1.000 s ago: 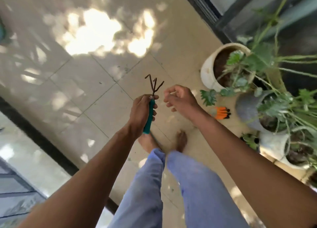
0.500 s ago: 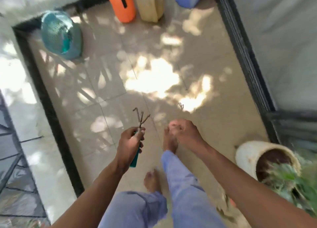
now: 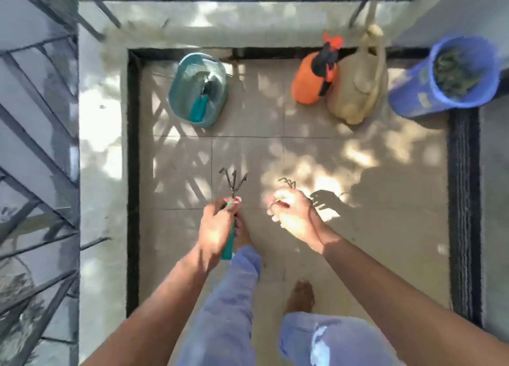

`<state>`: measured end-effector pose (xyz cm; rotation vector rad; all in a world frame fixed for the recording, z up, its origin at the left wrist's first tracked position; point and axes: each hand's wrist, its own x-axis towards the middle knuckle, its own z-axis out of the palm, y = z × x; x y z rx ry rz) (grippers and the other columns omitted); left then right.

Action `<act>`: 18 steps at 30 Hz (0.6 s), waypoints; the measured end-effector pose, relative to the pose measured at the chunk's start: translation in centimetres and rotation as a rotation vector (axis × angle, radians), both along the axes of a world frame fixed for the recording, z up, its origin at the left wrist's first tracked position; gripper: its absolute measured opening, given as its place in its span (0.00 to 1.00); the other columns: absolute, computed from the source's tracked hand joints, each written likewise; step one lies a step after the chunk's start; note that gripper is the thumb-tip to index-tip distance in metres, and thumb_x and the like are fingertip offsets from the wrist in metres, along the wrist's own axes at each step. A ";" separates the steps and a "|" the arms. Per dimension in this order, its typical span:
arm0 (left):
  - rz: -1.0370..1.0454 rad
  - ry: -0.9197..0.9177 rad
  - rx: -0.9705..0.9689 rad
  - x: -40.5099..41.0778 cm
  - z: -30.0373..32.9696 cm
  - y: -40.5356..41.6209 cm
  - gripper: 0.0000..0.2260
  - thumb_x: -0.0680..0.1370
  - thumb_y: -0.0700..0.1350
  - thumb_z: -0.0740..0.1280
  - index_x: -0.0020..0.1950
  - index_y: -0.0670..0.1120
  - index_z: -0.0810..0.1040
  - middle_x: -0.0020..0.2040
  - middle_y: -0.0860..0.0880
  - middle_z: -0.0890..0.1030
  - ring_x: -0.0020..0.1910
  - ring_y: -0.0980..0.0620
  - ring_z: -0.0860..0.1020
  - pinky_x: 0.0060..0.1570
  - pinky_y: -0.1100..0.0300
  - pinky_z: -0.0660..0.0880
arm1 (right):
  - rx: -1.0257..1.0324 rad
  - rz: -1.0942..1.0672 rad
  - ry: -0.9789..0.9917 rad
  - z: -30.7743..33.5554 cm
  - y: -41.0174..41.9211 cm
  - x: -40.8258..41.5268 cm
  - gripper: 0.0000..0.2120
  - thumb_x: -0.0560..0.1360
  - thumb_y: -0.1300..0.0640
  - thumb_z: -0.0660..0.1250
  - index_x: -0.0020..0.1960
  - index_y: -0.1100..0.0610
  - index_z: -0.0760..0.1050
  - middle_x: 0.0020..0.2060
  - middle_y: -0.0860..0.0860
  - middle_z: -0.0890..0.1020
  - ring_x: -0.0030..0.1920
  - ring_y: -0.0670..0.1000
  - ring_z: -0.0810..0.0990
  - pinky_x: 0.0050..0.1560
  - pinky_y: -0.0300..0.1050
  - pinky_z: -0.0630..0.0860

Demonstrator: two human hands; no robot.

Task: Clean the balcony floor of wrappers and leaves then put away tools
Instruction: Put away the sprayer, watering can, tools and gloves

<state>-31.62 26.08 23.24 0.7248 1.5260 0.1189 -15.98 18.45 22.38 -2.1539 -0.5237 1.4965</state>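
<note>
My left hand (image 3: 217, 225) grips the teal handle of a small hand rake (image 3: 232, 182), whose dark metal prongs point away from me over the tiled balcony floor (image 3: 371, 228). My right hand (image 3: 294, 214) is beside it at the same height, fingers curled as if pinching a small pale scrap that barely shows. The rake's shadow falls on the tiles just beyond that hand. A teal mesh basket (image 3: 180, 90) stands at the far left of the floor with a teal-handled tool (image 3: 199, 108) lying in it.
An orange spray bottle (image 3: 308, 81), a beige watering can (image 3: 358, 95) and a blue bucket (image 3: 410, 98) filled with leaves line the far edge. A black metal railing (image 3: 35, 145) runs along the left and far sides. My bare feet and blue trousers are below.
My view has swung away from the plant pots toward the far end of the balcony, and I have stepped forward. Both hands keep their hold and stay in front of me.
</note>
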 end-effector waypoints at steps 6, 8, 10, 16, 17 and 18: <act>0.201 -0.110 -0.034 0.8 -1.4 12.1 0.02 0.83 0.38 0.64 0.53 0.43 0.76 0.38 0.44 0.76 0.30 0.52 0.73 0.29 0.62 0.70 | -0.007 0.145 0.009 -1.0 13.5 -1.8 0.07 0.73 0.64 0.67 0.39 0.55 0.77 0.34 0.49 0.79 0.34 0.46 0.75 0.32 0.31 0.68; 0.206 -0.111 -0.024 1.3 -2.5 15.1 0.02 0.83 0.40 0.64 0.53 0.43 0.76 0.40 0.45 0.78 0.33 0.52 0.75 0.34 0.60 0.72 | 0.019 0.183 0.012 -2.6 17.0 -1.6 0.03 0.72 0.58 0.67 0.41 0.51 0.79 0.38 0.50 0.81 0.36 0.46 0.77 0.38 0.37 0.72; 0.192 -0.098 -0.031 1.7 -3.8 17.7 0.04 0.83 0.41 0.64 0.51 0.45 0.77 0.42 0.45 0.80 0.35 0.52 0.76 0.36 0.59 0.73 | 0.023 0.239 0.031 -4.2 20.0 -0.9 0.06 0.72 0.56 0.66 0.45 0.50 0.81 0.41 0.51 0.83 0.38 0.46 0.80 0.47 0.42 0.73; 0.251 -0.064 -0.055 2.5 -8.7 24.1 0.05 0.84 0.41 0.64 0.48 0.48 0.73 0.38 0.46 0.77 0.26 0.54 0.72 0.24 0.65 0.70 | -0.005 0.572 -0.127 -8.4 27.8 1.7 0.05 0.75 0.54 0.68 0.51 0.48 0.80 0.51 0.50 0.84 0.55 0.56 0.81 0.54 0.45 0.73; 0.248 -0.023 -0.043 2.5 -9.8 25.1 0.05 0.83 0.40 0.64 0.49 0.47 0.73 0.38 0.46 0.76 0.23 0.55 0.71 0.23 0.66 0.69 | -0.003 0.610 -0.153 -9.7 28.8 2.1 0.10 0.76 0.55 0.68 0.57 0.52 0.79 0.55 0.53 0.83 0.57 0.57 0.81 0.56 0.46 0.73; 0.233 0.026 -0.031 2.5 -11.1 26.0 0.04 0.83 0.39 0.65 0.51 0.47 0.73 0.37 0.46 0.76 0.21 0.56 0.70 0.22 0.67 0.68 | 0.001 0.643 -0.177 -10.8 29.9 2.5 0.14 0.77 0.55 0.67 0.62 0.54 0.77 0.58 0.55 0.83 0.59 0.57 0.80 0.58 0.46 0.73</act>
